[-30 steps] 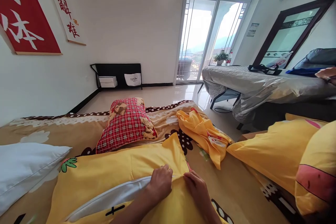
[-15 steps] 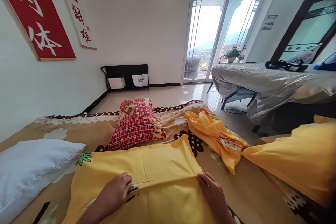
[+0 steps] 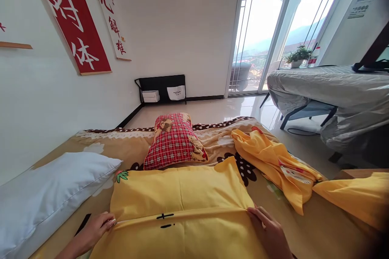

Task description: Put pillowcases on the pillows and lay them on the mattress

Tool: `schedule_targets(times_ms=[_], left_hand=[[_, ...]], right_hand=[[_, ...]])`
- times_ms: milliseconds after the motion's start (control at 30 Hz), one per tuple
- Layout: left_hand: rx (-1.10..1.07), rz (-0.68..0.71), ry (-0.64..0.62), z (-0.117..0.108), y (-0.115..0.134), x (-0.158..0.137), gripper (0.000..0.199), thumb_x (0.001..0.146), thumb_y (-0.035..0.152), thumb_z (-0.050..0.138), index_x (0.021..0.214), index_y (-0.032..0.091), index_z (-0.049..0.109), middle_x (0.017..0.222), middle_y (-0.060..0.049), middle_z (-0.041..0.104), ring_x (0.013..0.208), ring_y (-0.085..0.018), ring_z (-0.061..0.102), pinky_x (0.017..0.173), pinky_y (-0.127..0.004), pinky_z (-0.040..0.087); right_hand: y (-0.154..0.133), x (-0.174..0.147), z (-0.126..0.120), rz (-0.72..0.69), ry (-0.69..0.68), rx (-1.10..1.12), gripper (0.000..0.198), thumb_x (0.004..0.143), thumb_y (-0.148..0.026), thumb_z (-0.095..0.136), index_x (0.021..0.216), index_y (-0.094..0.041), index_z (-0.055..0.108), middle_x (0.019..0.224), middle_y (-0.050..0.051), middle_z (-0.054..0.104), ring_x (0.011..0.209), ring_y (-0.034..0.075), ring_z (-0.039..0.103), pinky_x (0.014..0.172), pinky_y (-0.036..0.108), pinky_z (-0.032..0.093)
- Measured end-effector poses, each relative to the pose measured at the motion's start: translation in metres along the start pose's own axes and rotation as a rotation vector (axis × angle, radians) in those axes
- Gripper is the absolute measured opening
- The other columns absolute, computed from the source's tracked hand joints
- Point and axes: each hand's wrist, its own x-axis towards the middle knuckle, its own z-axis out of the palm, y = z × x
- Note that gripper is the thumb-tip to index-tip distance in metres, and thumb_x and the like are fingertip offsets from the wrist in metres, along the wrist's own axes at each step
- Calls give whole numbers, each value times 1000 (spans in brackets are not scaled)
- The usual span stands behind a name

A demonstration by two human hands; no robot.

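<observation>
A yellow pillowcase with a green leaf print at its far left corner lies flat in front of me. A straight seam or fold runs across its middle, with small black marks printed beside it. At the left end of that line my left hand pinches the fabric between thumb and fingers. My right hand grips the right edge at the line's other end, and the cloth is drawn taut between the two. Just beyond the pillowcase rests a red plaid pillow. A white pillow lies to the left.
The bed has a brown patterned blanket. Crumpled yellow cloth lies at right, with another yellow cloth at the right edge. A plastic-covered table and a chair stand beyond. A black rack is by the wall.
My left hand has moved left along the line from the pillowcase's middle to its left end. My right hand keeps its grip at the right edge. The view has turned slightly left.
</observation>
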Motion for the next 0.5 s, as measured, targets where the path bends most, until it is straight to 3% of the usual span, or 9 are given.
schedule_targets(times_ms=[100,167,233,300,367,433,500], left_hand=[[115,-41,26,4,12,1,46,90,45,25,74,21,62,82,-7,66,78,-22,63,75,-31,48],[173,-59,137,3,28,-2,47,92,35,20,86,20,64,93,-9,67,82,-22,65,77,-32,49],[185,-16,298,5,54,-6,47,95,33,21,107,21,64,113,-10,66,99,-22,66,85,-33,50],[178,123,439,15,89,-7,46,97,33,26,130,22,55,135,-9,59,123,-21,56,100,-32,46],[199,314,509,37,129,-2,49,98,30,29,145,24,42,148,-5,48,137,-20,43,110,-32,39],[252,510,486,66,160,8,54,98,29,33,152,25,30,154,-4,40,142,-20,36,114,-35,35],[294,607,429,90,169,17,57,97,36,38,152,26,28,154,-5,39,141,-22,38,113,-38,38]], right_hand=[[7,1,-6,-33,7,-30,43,92,-55,48,80,-24,74,80,6,74,71,17,71,62,22,55],[11,5,-11,-56,37,-74,44,92,-57,47,84,-24,75,82,6,75,75,19,71,65,25,56],[-1,12,-11,-71,68,-128,46,91,-58,46,100,-24,74,96,8,75,88,23,71,74,31,57],[-36,20,1,-89,51,-160,49,93,-55,44,122,-23,66,118,10,70,108,27,66,89,39,54],[-88,25,28,-161,-65,-150,49,95,-46,43,138,-25,53,137,9,58,126,28,55,101,43,47],[-135,24,60,-319,-279,-108,52,96,-39,45,148,-31,39,145,5,49,133,25,49,104,41,45],[-152,17,85,-453,-490,-78,60,94,-45,50,150,-34,32,150,3,41,135,25,45,106,39,44]])
